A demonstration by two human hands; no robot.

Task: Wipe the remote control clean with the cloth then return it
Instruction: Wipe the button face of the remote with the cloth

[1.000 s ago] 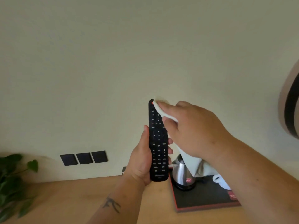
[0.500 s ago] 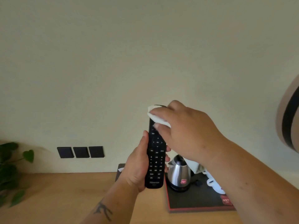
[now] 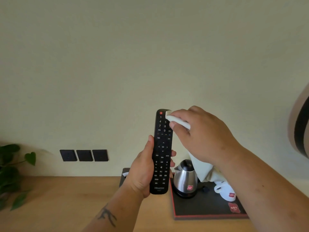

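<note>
My left hand (image 3: pixel 142 171) holds a long black remote control (image 3: pixel 161 151) upright by its lower half, buttons facing me. My right hand (image 3: pixel 200 136) grips a white cloth (image 3: pixel 177 122) and presses a folded edge of it against the remote's top right corner, beside the number buttons. The rest of the cloth hangs down below my right wrist, in front of the kettle.
A wooden tabletop (image 3: pixel 66 206) lies below. On it sits a black tray with a red edge (image 3: pixel 205 210) carrying a steel kettle (image 3: pixel 184 180) and white cups (image 3: pixel 225 192). A dark box (image 3: pixel 123 177) stands behind my left hand. Three black wall plates (image 3: pixel 84 155) and a green plant (image 3: pixel 11 173) are at the left.
The cloth slid from the remote's top left across to its top right corner, uncovering the red power button and upper number keys. The view shifted slightly.
</note>
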